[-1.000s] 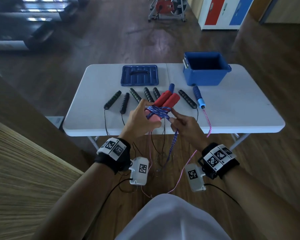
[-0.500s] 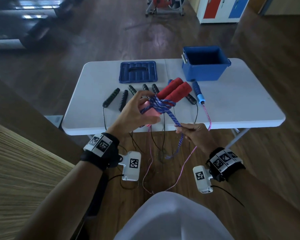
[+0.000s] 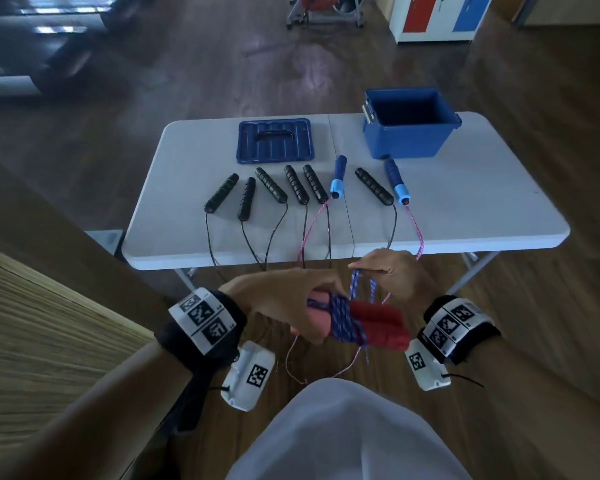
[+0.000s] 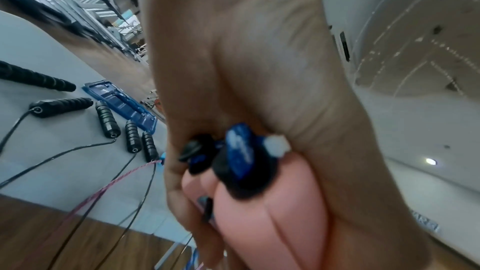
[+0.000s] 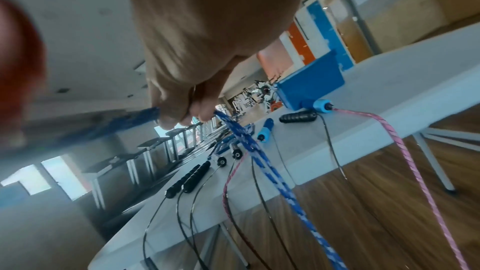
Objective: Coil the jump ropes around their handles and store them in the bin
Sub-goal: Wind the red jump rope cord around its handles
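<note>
Right hand (image 3: 394, 277) pinched the blue rope (image 3: 354, 289) between thumb and fingertips (image 5: 168, 119), just above the red handles (image 3: 374, 323). Left hand (image 3: 284, 303) gripped the handles' pale ends, fingers curled round them; rope coils sat around their middle. All this was held in front of the table's (image 3: 465, 209) near edge. Bin (image 3: 409, 140) stood at the far right corner, lid (image 3: 274, 140) beside it, black handles (image 3: 271, 185) in a row mid-table.

**Both hands raised, fingers closed**

The left hand (image 3: 284, 303) curls around the red handles (image 3: 378, 323), wrist turned inward. The right hand (image 3: 392, 275), just beyond it, pinches the blue rope (image 5: 244, 139), apparently between thumb and fingertips (image 5: 168, 120).
</note>
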